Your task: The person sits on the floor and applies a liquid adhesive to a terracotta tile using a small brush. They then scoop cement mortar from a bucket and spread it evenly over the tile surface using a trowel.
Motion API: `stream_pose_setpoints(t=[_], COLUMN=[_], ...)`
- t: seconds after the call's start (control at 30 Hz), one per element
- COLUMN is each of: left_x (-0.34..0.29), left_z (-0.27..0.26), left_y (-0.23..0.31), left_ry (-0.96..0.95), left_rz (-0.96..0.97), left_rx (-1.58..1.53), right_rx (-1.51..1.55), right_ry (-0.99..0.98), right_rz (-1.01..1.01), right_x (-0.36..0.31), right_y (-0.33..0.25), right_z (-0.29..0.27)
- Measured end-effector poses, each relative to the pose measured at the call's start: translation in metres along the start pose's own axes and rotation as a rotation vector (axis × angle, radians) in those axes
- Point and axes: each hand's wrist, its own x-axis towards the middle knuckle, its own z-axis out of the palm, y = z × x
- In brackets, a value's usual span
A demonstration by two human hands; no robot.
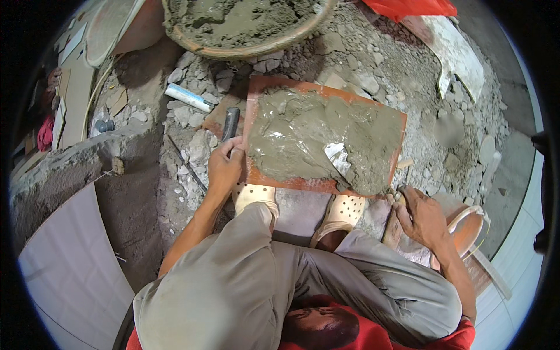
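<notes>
A rectangular orange-brown tile (326, 87) lies in front of my feet, its upper face thickly coated with wet grey mortar (297, 134). At its left edge, my left hand (226, 166) is closed, thumb and fingers gripping the rim. My right hand (421, 214) is closed around the handle of a trowel by the tile's lower right corner. The trowel's blade (337, 157) rests in the mortar, partly smeared over, with its shiny part showing. Just beyond my left hand, a black-handled tool (231, 123) lies on the rubble; its other end is hidden.
A round tub (251, 52) of wet mortar stands at the far side. Broken rubble (373, 64) surrounds the tile. A blue-and-white tube (189, 97) lies to the left, near a concrete ledge (70, 181). A bucket (466, 230) lies beside my right arm. My cream clogs (344, 211) touch the near side.
</notes>
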Motion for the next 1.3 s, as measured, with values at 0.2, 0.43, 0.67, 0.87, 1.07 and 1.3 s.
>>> stream_pose_setpoints(t=[0.2,0.43,0.67,0.87,1.07,1.3], left_x=[0.004,0.008,0.007,0.007,0.005,-0.011], left_z=[-0.005,-0.009,-0.011,-0.013,-0.016,-0.020], left_y=[0.005,0.006,0.015,0.016,0.013,0.005], left_ry=[-0.103,-0.159,-0.144,-0.158,-0.171,-0.090], left_rz=[-0.075,-0.084,-0.124,-0.218,-0.143,0.030], left_rx=[-0.068,-0.085,-0.174,-0.207,-0.116,0.075], right_rx=[0.059,0.738,0.926,0.866,0.793,1.111], right_ry=[-0.074,-0.521,-0.701,-0.751,-0.757,-0.861], right_rz=[0.124,0.329,0.377,0.363,0.389,0.814], right_x=[-0.001,0.027,0.046,0.060,0.058,0.054], right_y=[-0.012,-0.030,-0.065,-0.074,-0.075,-0.085], right_z=[-0.008,-0.014,-0.009,-0.011,-0.058,-0.048])
